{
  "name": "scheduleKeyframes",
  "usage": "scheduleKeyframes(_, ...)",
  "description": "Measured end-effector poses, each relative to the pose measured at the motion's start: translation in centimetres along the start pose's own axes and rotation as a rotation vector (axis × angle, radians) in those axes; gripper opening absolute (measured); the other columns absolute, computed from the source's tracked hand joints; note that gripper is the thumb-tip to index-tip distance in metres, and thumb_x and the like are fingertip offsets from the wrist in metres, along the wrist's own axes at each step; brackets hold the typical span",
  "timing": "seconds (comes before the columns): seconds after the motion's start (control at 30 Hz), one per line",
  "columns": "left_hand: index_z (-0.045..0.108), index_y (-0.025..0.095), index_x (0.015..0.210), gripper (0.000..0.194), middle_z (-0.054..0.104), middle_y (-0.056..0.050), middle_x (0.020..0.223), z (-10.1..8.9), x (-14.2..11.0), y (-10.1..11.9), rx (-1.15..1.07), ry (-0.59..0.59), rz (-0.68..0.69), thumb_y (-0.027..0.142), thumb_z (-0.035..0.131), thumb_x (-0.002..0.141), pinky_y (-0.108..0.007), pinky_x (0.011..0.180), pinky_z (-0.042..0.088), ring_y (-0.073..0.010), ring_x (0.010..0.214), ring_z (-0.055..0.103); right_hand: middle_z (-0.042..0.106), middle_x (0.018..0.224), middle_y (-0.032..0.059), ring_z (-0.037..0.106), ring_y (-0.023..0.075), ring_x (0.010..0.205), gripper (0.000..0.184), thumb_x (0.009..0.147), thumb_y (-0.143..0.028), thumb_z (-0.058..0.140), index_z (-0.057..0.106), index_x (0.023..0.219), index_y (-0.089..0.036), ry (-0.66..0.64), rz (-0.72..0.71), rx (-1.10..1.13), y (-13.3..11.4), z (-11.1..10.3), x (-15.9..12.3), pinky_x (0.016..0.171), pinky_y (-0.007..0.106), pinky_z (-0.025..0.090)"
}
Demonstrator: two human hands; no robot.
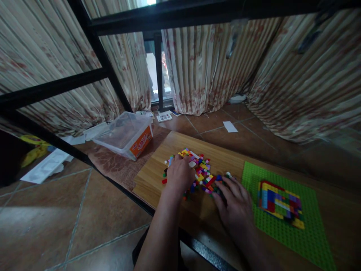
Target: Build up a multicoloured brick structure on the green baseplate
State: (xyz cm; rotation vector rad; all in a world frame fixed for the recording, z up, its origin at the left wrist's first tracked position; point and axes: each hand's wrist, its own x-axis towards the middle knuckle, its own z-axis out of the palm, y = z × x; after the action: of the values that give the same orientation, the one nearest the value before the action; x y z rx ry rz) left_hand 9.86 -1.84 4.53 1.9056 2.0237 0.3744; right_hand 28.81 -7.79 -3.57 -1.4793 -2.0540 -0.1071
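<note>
A heap of small coloured bricks (201, 171) lies on a wooden board (225, 160). My left hand (179, 175) rests palm down on the left part of the heap, fingers curled onto the bricks; what they hold is hidden. My right hand (235, 201) lies flat at the heap's near right edge, fingers stretched out and touching the bricks. To the right lies a green baseplate (307, 233) bearing a low multicoloured brick build (280, 203).
A clear plastic tub (125, 135) with an orange label stands on the floor at the back left. A black metal frame (93, 41) crosses the upper view. Striped curtains hang behind. Papers (229, 126) lie on the tiled floor.
</note>
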Motion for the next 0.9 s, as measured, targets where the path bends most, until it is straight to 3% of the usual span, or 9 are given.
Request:
scheduleKeyframes(0.3,0.07,0.017,0.096,0.021,0.065,-0.014,0.103,0.2,0.3,0.0,-0.007,-0.028,0.009,0.017,0.057,0.079,-0.035,0.089,0.044,-0.0258,0.102,0.059,0.061,0.126,0.013,0.052,0.0321,0.12,0.032,0.093,-0.038,0.05,0.067,0.112,-0.02,0.026,0.072,0.144,-0.2,-0.4,-0.1,0.099,0.052,0.044)
scheduleKeyframes(0.5,0.067,0.017,0.084,0.012,0.064,-0.007,0.089,-0.4,0.2,-0.2,-0.228,-0.002,0.171,0.024,0.057,0.083,-0.031,0.081,0.043,-0.0189,0.085,0.057,0.065,0.12,0.0113,0.057,0.0287,0.114,0.028,0.093,-0.035,0.052,0.068,0.11,-0.02,0.091,0.131,0.231,-0.4,-1.4,0.4,0.097,0.05,0.046)
scheduleKeyframes(0.6,0.061,0.016,0.077,0.023,0.056,0.0,0.069,-1.0,-0.1,0.4,-0.512,-0.174,0.294,0.032,0.05,0.089,-0.024,0.063,0.038,-0.0119,0.065,0.049,0.067,0.118,0.0095,0.06,0.025,0.111,0.027,0.093,-0.031,0.052,0.067,0.113,-0.022,0.122,0.183,0.335,-0.9,-2.4,1.0,0.096,0.046,0.048)
scheduleKeyframes(0.7,0.059,0.015,0.075,0.027,0.05,0.002,0.065,-1.1,-0.5,1.3,-0.733,-0.367,0.349,0.034,0.048,0.09,-0.022,0.056,0.034,-0.0096,0.06,0.043,0.068,0.115,0.0083,0.063,0.021,0.107,0.026,0.093,-0.03,0.053,0.066,0.114,-0.022,0.154,0.282,0.502,-1.2,-3.3,1.5,0.092,0.038,0.051)
scheduleKeyframes(0.9,0.068,0.013,0.087,0.025,0.059,0.001,0.069,0.7,-0.8,3.1,-0.878,-0.509,0.32,0.035,0.056,0.088,-0.022,0.059,0.038,-0.0091,0.061,0.049,0.072,0.099,0.0049,0.068,0.018,0.087,0.027,0.09,-0.037,0.058,0.069,0.111,-0.023,0.058,0.556,0.851,-1.3,-4.0,1.9,0.075,0.031,0.055)
